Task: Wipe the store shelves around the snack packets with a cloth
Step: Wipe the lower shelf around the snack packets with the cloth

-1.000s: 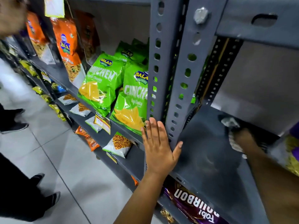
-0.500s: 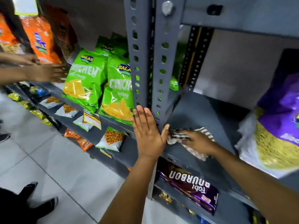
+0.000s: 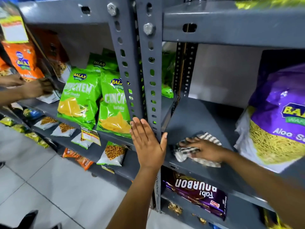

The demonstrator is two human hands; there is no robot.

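My right hand (image 3: pixel 206 150) presses a black-and-white striped cloth (image 3: pixel 183 153) flat on the grey metal shelf (image 3: pixel 194 119), near its front left corner. My left hand (image 3: pixel 147 142) lies open, fingers together, against the perforated upright post (image 3: pixel 151 76) at shelf level. A large purple snack packet (image 3: pixel 279 113) stands on the same shelf to the right of the cloth. Green snack packets (image 3: pixel 79 98) lean on the neighbouring shelf to the left of the post.
Another person's hands (image 3: pixel 33 88) handle orange packets (image 3: pixel 24 61) at the far left. Small packets (image 3: pixel 112 154) lie on the lower shelf, and a purple biscuit pack (image 3: pixel 198 194) sits under the wiped shelf. The upper shelf (image 3: pixel 231 28) hangs overhead. Tiled floor (image 3: pixel 49 187) lies below.
My right hand has dragged the cloth from the back of the shelf to its front left corner. My left hand has stayed on the post. Another person's hands have come in at the left.
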